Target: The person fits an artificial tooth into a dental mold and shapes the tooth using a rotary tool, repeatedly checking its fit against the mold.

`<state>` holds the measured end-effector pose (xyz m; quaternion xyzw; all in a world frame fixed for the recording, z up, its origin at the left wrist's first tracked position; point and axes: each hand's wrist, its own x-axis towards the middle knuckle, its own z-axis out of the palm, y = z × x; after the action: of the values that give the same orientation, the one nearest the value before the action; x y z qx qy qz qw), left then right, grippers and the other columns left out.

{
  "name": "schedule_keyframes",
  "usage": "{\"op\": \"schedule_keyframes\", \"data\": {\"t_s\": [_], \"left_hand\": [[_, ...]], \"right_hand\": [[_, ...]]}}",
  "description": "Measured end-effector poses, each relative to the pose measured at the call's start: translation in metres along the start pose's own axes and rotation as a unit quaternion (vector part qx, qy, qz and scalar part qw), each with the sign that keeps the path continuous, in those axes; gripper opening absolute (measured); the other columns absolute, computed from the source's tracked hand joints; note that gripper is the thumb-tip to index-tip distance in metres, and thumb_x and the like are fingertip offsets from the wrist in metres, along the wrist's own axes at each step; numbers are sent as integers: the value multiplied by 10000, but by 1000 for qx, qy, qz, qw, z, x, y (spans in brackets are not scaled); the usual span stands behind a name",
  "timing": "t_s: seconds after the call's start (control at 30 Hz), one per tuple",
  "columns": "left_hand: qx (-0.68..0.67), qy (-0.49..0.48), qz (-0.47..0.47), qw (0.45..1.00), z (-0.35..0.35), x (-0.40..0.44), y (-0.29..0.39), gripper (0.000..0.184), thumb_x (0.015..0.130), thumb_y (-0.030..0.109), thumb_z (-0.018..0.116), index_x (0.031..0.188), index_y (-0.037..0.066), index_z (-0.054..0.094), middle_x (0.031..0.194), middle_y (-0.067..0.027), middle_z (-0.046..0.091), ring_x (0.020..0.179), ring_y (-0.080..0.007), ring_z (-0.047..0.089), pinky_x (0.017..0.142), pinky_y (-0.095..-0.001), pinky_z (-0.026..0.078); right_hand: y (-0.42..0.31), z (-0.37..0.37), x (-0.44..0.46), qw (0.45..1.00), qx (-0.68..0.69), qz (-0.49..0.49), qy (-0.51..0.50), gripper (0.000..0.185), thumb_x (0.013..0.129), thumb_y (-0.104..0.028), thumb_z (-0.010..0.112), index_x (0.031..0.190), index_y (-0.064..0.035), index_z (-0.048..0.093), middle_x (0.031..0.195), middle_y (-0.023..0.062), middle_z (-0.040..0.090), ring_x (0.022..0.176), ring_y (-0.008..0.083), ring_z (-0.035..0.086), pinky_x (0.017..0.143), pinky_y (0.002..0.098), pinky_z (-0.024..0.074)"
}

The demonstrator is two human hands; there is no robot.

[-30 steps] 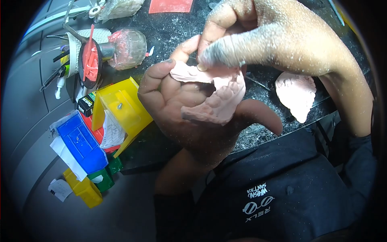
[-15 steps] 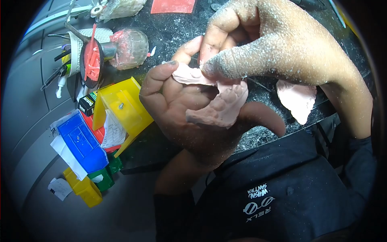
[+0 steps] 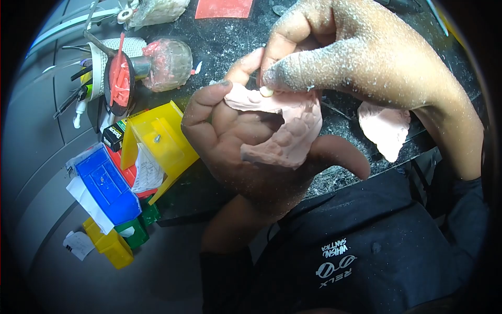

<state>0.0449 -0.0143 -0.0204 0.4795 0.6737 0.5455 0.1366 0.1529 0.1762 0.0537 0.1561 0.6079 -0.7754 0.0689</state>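
My left hand (image 3: 235,157) lies palm up with its fingers curled around a pale pink plaster dental cast (image 3: 295,138). The cast is horseshoe-shaped, with a row of tooth shapes along its near arm. Above it my right hand (image 3: 334,52), dusted with white powder, pinches down at the cast's far arm. At its thumb tip shows a small ivory tooth (image 3: 266,91), touching the cast's ridge. The ends of the right fingers are partly hidden behind the thumb. A second pink plaster cast (image 3: 384,128) rests on the table beside my right wrist.
Powder covers the dark table (image 3: 219,49). Left of the hands are a pan of pink wax (image 3: 120,78), a wax-smeared glass jar (image 3: 175,63) and a white basket of tools (image 3: 97,70). Yellow (image 3: 170,138) and blue bins (image 3: 107,183) stand nearer. A pink wax sheet (image 3: 225,8) lies far back.
The ivory tooth now shows under my right thumb, which has lifted slightly and uncovered more of the cast. My left hand has stayed almost still.
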Motion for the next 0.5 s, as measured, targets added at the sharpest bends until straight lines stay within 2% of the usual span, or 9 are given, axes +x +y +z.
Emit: {"op": "schedule_keyframes", "data": {"t_s": [0.03, 0.1, 0.2, 0.23, 0.3, 0.33, 0.4, 0.43, 0.5], "left_hand": [[-39, 43, -73, 996, 5, 2, 7, 842, 763, 353, 869, 1319, -23, 360, 1191, -238, 630, 1112, -335, 673, 993, -440, 533], [-77, 86, -146, 983, 9, 4, 14, 1046, 690, 608, 894, 1295, -47, 347, 1180, -183, 680, 1208, -307, 638, 1135, -418, 404], [-79, 96, -163, 979, 6, 4, 16, 1043, 683, 607, 898, 1297, -42, 359, 1160, -196, 676, 1200, -307, 640, 1118, -420, 428], [-29, 61, -137, 988, 1, 4, 15, 1030, 688, 577, 911, 1301, -39, 359, 1150, -194, 675, 1201, -293, 639, 1110, -416, 438], [21, 25, -111, 993, -3, 1, 6, 1018, 692, 547, 925, 1305, -36, 360, 1139, -192, 675, 1203, -279, 637, 1102, -412, 447], [-42, 19, -56, 997, -2, 1, -2, 846, 762, 344, 893, 1318, -23, 372, 1172, -235, 631, 1091, -301, 677, 976, -407, 552], [-105, 14, -1, 994, -4, 0, -7, 706, 832, 141, 861, 1330, -10, 384, 1206, -278, 587, 979, -324, 717, 850, -402, 656], [-26, 5, 3, 1000, -7, 0, -5, 720, 825, 154, 871, 1332, -9, 386, 1207, -270, 585, 990, -313, 712, 855, -399, 653], [54, -4, 7, 999, -7, -1, -4, 734, 818, 167, 880, 1333, -7, 387, 1209, -262, 583, 1001, -301, 706, 859, -395, 649]], "right_hand": [[-2, 3, -1, 1000, 22, -1, 9, 246, 974, -227, 660, 898, -12, 752, 979, 61, 781, 970, 94, 702, 821, 265, 538], [-9, 11, -1, 998, -45, 26, 29, 243, 972, -226, 664, 900, -12, 753, 996, 62, 783, 962, 97, 702, 827, 267, 540], [-16, 21, 1, 991, -74, 59, 95, 242, 969, -236, 670, 903, -20, 755, 970, 45, 781, 923, 91, 697, 817, 265, 539], [-15, 18, 2, 988, -76, 67, 114, 241, 968, -239, 671, 904, -23, 756, 959, 39, 780, 912, 88, 695, 813, 264, 538], [-8, 1, 1, 997, -37, 59, 15, 246, 967, -255, 674, 907, -33, 758, 911, 26, 770, 865, 79, 685, 786, 261, 536], [-8, 2, 2, 998, -24, 57, -18, 247, 967, -261, 674, 908, -36, 759, 895, 21, 766, 849, 76, 682, 777, 260, 535], [-10, 16, -2, 990, -114, 51, 72, 248, 967, -271, 674, 912, -46, 761, 858, 12, 754, 799, 71, 664, 748, 258, 531], [-10, 16, -2, 983, -143, 50, 102, 248, 967, -275, 674, 913, -49, 762, 846, 9, 750, 782, 69, 658, 738, 257, 529], [-6, -1, -3, 999, -42, 21, 15, 244, 968, -269, 670, 913, -49, 761, 850, 13, 751, 769, 69, 650, 737, 256, 528]]}}
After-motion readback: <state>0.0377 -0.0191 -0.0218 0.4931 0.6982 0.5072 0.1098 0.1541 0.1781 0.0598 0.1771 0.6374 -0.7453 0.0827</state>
